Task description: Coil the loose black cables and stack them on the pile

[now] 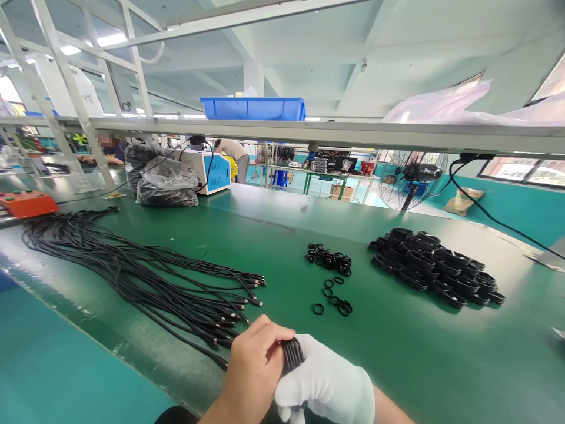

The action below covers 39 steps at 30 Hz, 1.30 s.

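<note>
Between my two hands, near the front edge of the table, is a coiled black cable (292,353) with its loops pressed side by side. My bare left hand (256,359) is closed on the coil's left side. In a white glove, my right hand (326,377) grips the same coil from the right, fingers wrapped round it. The lower part of the coil is hidden by the hands. To the left lies a bundle of long straight black cables (176,277), their metal plug ends beside my left hand. Small black rings (329,259) lie scattered beyond my hands.
Many coiled black cables (432,265) are heaped on the green table (247,235) at right. Behind stand plastic bags (165,185) and a blue-white machine (216,172). An orange box (27,203) sits far left. A shelf holds a blue bin (253,108). People are in the background.
</note>
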### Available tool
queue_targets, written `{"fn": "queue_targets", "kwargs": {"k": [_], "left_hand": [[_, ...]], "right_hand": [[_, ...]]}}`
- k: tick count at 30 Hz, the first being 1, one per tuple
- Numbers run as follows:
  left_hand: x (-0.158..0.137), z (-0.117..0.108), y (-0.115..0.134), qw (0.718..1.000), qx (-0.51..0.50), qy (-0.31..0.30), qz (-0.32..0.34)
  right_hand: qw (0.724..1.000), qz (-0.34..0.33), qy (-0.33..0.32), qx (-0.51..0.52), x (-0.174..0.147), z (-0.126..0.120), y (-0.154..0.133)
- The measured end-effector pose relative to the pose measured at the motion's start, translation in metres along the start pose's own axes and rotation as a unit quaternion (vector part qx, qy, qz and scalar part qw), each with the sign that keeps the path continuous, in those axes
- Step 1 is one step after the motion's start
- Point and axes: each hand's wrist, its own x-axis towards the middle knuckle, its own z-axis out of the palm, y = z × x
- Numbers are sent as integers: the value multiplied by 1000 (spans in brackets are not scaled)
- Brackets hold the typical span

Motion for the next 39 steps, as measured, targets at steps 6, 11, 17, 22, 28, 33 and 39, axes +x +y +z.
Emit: {"fn": "queue_targets", "kwargs": {"k": [6,11,17,22,28,33,39], "left_hand": [[15,-3,6,997,33,-63,-18],[19,-17,9,991,2,-102,-89],[-16,4,11,988,-30,-75,-132],[-28,25,11,989,-56,-68,-119],[-18,8,5,981,-89,-106,-137],[8,-15,4,984,-7,-107,-144],[26,-8,20,967,119,-168,-151]], "right_hand": [[999,-1,-6,51,-3,-5,-5],[989,-70,13,128,-6,-17,0],[973,-110,20,202,-1,-19,7],[968,-145,-31,201,0,-14,6],[977,-104,-7,185,-9,-23,5],[990,-55,0,129,-14,-21,3],[988,-72,-15,137,-11,-20,6]]}}
